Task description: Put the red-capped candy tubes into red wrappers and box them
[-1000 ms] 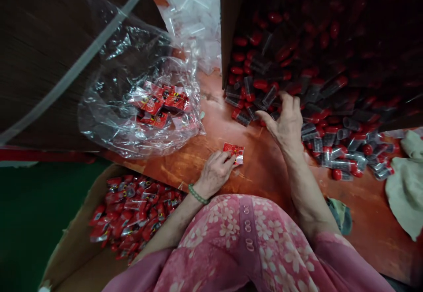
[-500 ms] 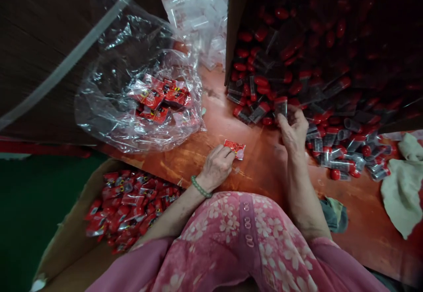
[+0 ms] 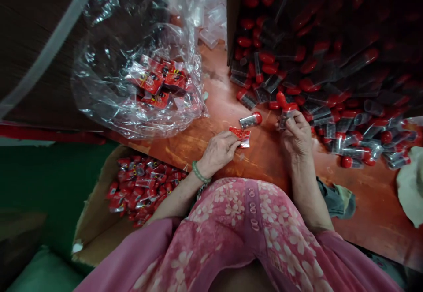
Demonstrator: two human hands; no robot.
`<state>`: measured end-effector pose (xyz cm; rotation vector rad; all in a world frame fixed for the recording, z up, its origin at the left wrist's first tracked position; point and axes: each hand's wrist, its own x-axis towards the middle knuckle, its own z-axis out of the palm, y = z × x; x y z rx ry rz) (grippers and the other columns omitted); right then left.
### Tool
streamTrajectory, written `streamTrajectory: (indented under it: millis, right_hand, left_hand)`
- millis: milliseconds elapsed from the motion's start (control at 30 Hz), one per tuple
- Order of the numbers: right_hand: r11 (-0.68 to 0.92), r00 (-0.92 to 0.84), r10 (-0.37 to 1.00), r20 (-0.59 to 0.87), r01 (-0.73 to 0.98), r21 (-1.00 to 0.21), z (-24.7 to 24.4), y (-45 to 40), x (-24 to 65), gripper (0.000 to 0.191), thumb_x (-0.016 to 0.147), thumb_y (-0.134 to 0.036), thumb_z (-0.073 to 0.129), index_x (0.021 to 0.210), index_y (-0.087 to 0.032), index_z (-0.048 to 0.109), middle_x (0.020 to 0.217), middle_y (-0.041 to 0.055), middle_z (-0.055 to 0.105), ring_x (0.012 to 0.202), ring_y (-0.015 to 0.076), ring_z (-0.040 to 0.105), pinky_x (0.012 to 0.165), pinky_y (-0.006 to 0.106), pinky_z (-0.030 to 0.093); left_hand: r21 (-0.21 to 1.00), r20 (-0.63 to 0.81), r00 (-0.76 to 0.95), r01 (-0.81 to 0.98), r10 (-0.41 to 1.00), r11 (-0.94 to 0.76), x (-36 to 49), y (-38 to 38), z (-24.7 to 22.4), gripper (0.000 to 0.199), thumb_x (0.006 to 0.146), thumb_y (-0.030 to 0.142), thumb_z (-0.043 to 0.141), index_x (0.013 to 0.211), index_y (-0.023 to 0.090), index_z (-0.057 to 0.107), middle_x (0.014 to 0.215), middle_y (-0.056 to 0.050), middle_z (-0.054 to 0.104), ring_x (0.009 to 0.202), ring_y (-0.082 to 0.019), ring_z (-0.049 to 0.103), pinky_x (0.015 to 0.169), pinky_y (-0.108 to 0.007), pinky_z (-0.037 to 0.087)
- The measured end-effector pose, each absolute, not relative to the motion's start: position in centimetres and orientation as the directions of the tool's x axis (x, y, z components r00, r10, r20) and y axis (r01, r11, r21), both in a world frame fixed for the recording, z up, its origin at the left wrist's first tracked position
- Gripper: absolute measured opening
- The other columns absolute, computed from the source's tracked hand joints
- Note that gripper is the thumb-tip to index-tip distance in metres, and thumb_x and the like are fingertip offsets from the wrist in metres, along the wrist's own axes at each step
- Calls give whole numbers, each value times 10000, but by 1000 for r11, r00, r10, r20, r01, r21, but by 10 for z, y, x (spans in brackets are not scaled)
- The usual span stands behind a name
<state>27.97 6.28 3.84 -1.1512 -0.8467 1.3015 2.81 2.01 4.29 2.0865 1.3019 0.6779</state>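
Note:
My left hand (image 3: pixel 218 153), a green bead bracelet on its wrist, pinches the edge of a small red printed packet (image 3: pixel 243 136) lying on the orange-red tabletop. Just above that packet, a clear tube with a red cap (image 3: pixel 250 120) lies on its side, touched by neither hand. At the edge of the heap, my right hand (image 3: pixel 297 135) has its fingers closed around another red-capped tube (image 3: pixel 288 108), cap up. Its lower part is partly covered by the fingers. Many similar capped tubes (image 3: pixel 355 152) spill towards the right.
A clear plastic bag (image 3: pixel 109 111) with red packets stands at the left. Below it, a cardboard box (image 3: pixel 94 230) holds many red-wrapped packets. Translucent pieces (image 3: pixel 211 18) lie at the back. Cloths (image 3: pixel 411 186) rest at the right, and a dark box wall (image 3: pixel 234 14) rises behind the tubes.
A red-capped tube now lies on the table above the packet, where none lay before. My right hand now grips a tube near the heap. The whole view has shifted slightly.

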Motion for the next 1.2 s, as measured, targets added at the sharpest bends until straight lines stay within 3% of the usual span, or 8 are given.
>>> streamTrajectory:
  millis: [200,333,567,767,933,1033,1200]
  right_hand:
    - [-129,88,985,-150,-215,-968,37,46,276,437,655,-490,883,967,-271,668,818,-35,707,640,131,630,651,294,577]
    - [-143,72,985,-156,-165,-976,37,39,283,427,648,-427,906,981,-253,705,833,-35,737,670,123,647,657,258,545]
    - [-142,61,988,-145,-55,-988,44,25,282,381,673,-374,896,947,-272,650,833,-52,745,726,155,706,724,301,583]
    - [-157,-11,987,-157,-143,-977,52,27,269,425,704,-421,877,993,-290,594,877,-51,741,803,165,748,719,297,610]
    - [-146,51,986,-156,-158,-977,65,40,274,761,658,-544,881,1295,-342,519,1007,9,756,892,217,758,686,343,636]
    - [-126,55,990,-133,-123,-984,73,43,277,735,672,-576,860,1286,-333,536,1112,43,751,892,220,760,703,364,646]
    - [-117,25,992,-121,-133,-984,79,43,275,622,761,-617,780,1252,-330,527,1075,32,734,974,250,752,763,448,658]
  left_hand:
    - [839,207,153,479,966,-256,32,23,40,85,833,209,762,757,170,760,734,-25,740,671,-127,659,650,-243,492]
    - [898,261,39,356,965,-257,27,29,60,98,835,214,765,753,160,756,730,-13,750,656,-103,672,638,-215,515]
    - [906,334,238,186,912,-381,35,26,86,69,878,173,704,881,167,773,1158,-95,782,1018,-184,768,920,-320,630]
    - [853,427,224,221,876,-472,51,19,88,107,922,167,663,944,175,767,1223,-104,766,1085,-193,760,958,-315,627]
    - [904,371,218,139,902,-405,52,22,83,87,909,174,684,931,185,767,1198,-82,775,1078,-195,761,969,-341,625]
    - [933,329,233,69,915,-353,56,25,79,82,906,174,688,915,176,769,1175,-87,781,1033,-188,769,932,-331,634]
    - [963,259,238,10,936,-269,63,29,75,82,896,198,706,893,159,779,1136,-101,790,1002,-181,771,935,-324,622]
